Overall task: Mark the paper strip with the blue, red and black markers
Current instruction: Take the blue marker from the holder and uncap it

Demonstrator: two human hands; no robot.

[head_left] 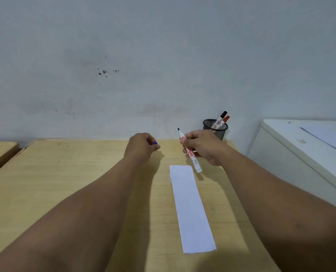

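Head view shows the right hand [200,148] with fingers closed on the uncapped blue marker [189,152], tip up, the left hand [141,147] pinching its cap [155,143] aside, freeing the nib for the strip [190,209] just below both hands' fingers on the surface [65,183].

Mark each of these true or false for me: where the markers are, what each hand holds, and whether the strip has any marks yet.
1. The right hand holds an uncapped marker, tip pointing up. True.
2. The left hand is empty. False: it pinches a small blue cap.
3. The paper strip already has red and black marks. False: it looks blank.
4. The black marker and red marker stand capped in the mesh cup. True.
5. The strip lies under the left forearm. False: it lies between the forearms, uncovered.
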